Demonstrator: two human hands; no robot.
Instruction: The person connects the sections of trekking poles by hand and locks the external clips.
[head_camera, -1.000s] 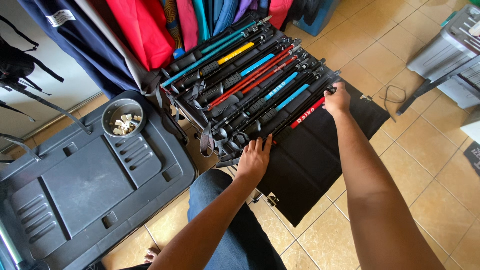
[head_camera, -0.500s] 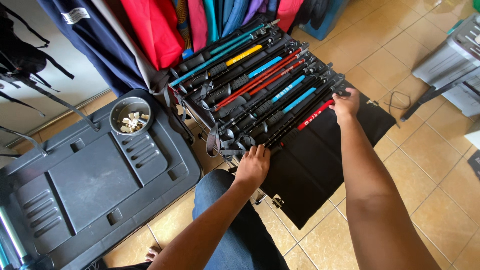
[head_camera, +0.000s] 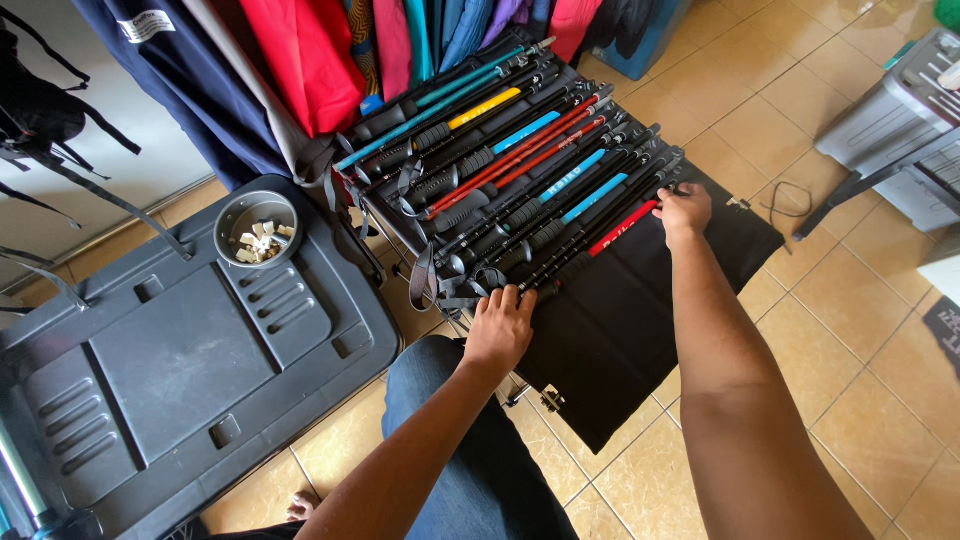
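Trekking poles lie side by side on a cloth over the floor. Left of them, a bowl sits on a storage box lid; clothes hang behind.

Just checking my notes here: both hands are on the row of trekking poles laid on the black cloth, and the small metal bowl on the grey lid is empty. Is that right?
Not quite. The head view shows the metal bowl on the grey lid holds small pale pieces. The rest stands: the left hand and right hand are on the trekking poles over the black cloth.
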